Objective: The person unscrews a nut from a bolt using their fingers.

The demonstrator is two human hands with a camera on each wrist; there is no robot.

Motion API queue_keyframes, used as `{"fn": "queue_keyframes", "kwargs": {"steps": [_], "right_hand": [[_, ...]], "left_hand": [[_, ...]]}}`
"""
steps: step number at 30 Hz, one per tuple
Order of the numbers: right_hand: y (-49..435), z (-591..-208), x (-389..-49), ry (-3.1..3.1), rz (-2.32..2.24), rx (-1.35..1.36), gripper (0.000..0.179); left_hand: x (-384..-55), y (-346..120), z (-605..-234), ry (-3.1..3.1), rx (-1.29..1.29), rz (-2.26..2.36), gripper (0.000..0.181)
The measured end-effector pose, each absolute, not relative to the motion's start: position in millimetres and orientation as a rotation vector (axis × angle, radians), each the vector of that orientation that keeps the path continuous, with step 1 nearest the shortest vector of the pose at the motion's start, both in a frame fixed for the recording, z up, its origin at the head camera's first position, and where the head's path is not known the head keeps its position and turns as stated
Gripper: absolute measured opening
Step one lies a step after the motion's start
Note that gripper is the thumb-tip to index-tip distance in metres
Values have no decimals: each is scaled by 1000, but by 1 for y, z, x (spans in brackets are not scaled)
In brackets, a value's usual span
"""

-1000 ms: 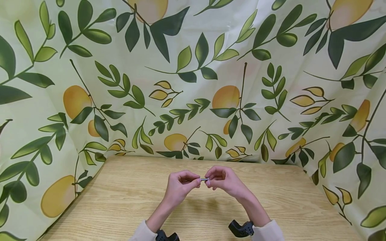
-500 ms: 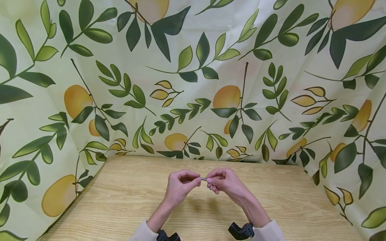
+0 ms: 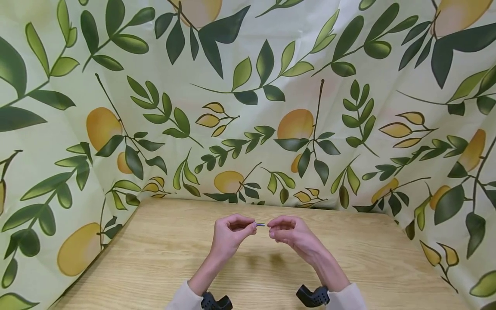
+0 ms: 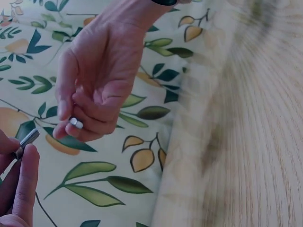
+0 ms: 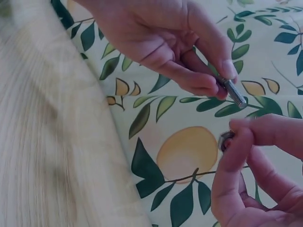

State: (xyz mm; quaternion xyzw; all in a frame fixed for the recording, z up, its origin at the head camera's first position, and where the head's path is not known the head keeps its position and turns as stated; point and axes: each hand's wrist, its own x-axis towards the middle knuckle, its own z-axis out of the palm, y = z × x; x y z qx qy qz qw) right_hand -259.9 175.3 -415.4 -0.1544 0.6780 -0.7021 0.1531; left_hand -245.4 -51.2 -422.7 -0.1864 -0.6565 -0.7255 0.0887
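My left hand point(image 3: 228, 237) pinches a threaded metal bolt point(image 3: 260, 224) between thumb and fingers, its free end pointing toward the right hand. In the right wrist view the bolt's threads point(image 5: 235, 93) show clearly, while the held end is partly hidden by the fingers. My right hand point(image 3: 296, 234) faces it across a small gap. Between the right fingertips is a small silver nut point(image 5: 226, 140), pinched with its hole partly visible. From the left wrist view the nut point(image 4: 75, 123) appears at the right fingers, apart from the bolt.
Both hands are raised above a light wooden table point(image 3: 174, 258). A cloth point(image 3: 248, 107) printed with fruit and leaves hangs behind the table and at both sides. Black wrist mounts point(image 3: 311, 296) sit at the cuffs.
Half a second ago the right fingers touched the bolt; now they are apart from it, with the nut at their tips. The left hand keeps its pinch on the bolt.
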Motion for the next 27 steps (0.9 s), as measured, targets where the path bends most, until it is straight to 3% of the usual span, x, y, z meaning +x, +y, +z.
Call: {"fn": "queue_keyframes", "kwargs": {"steps": [18,27], "right_hand": [[180,-413,-260,1754,-2142,-634,23],[187,-414,-262,1712,-2213,-536,21]], "left_hand": [[-248,-55,-421,-1959,-563,-2159,18],[-248,-54,-420,-1948,-555,-2176,20]]}}
